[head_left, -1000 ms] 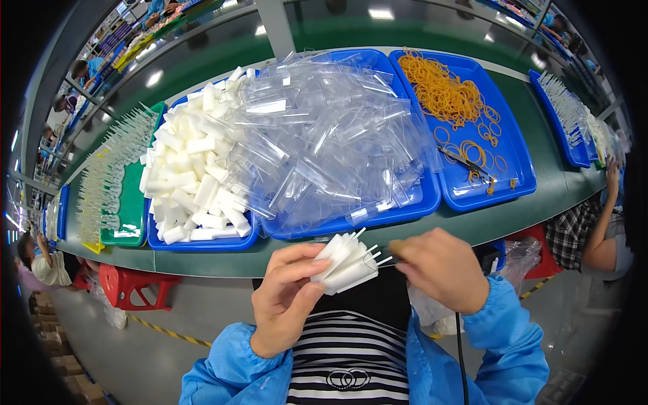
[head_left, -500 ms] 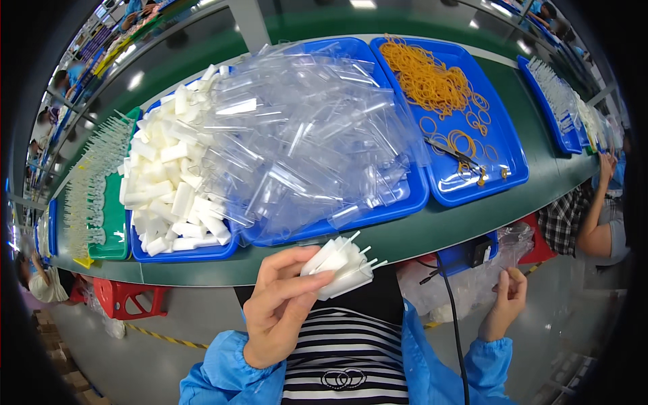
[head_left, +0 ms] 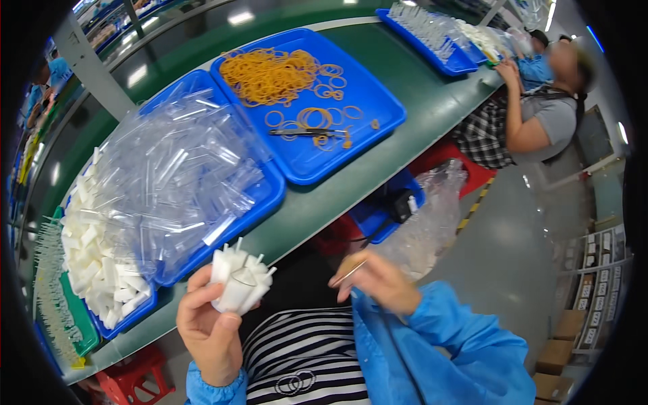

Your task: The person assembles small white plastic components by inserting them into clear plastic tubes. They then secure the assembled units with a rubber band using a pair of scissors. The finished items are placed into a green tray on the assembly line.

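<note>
My left hand [head_left: 212, 324] is closed around a bundle of white foam pieces [head_left: 240, 278], with thin white sticks poking out of its upper end. It is held in front of the table's near edge, over my lap. To the right, my right hand [head_left: 378, 282] is bent, its fingertips pinching a thin tan band [head_left: 352, 272] that looks stretched or seen edge-on. A gap separates the two hands. Beyond the bundle lie clear plastic sleeves [head_left: 182, 169] heaped in a blue tray [head_left: 273, 192], and loose white foam pieces [head_left: 101, 250] to their left.
A blue tray [head_left: 304, 169] holds orange rubber bands [head_left: 270, 74] and dark tweezers [head_left: 307, 133]. A green tray [head_left: 81, 320] with thin-tipped pieces stands far left. Below the table edge are a blue bin [head_left: 381, 226], a clear plastic bag [head_left: 432, 223] and red stools [head_left: 138, 378]. Another person sits at right.
My view has swung right, so trays appear further left. The right hand has come in from the right toward the bundle, and a thin band now shows at its fingertips. My left hand keeps its hold.
</note>
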{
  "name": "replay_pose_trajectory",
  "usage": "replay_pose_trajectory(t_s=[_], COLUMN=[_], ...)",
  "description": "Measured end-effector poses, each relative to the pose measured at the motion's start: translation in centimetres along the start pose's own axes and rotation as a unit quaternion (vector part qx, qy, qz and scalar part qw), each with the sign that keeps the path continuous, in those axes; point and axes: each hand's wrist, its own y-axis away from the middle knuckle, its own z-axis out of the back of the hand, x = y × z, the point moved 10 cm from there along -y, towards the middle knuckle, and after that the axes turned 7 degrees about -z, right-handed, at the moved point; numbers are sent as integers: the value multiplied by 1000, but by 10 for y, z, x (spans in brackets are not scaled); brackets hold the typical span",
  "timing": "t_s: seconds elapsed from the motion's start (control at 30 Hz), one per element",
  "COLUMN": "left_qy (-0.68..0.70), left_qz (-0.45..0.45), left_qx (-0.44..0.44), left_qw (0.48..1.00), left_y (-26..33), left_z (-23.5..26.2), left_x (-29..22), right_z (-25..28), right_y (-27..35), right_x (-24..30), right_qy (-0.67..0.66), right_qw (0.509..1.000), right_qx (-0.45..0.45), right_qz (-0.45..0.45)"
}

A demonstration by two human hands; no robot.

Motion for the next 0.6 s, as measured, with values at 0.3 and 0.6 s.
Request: replay_pose_trajectory(t_s=[0.3,0.6], left_qy=[10,50], left_qz=[7,-43], left_qx=[71,87], left_qw=[997,994], left_y=[12,23], left_z=[-5,-14], left_x=[5,-4], right_z=[10,-8], right_y=[91,77], right_x=[-74,-56], right_qy=[292,160], right_qw=[891,970], right_qx=[164,-43], right_qz=[-307,-178])
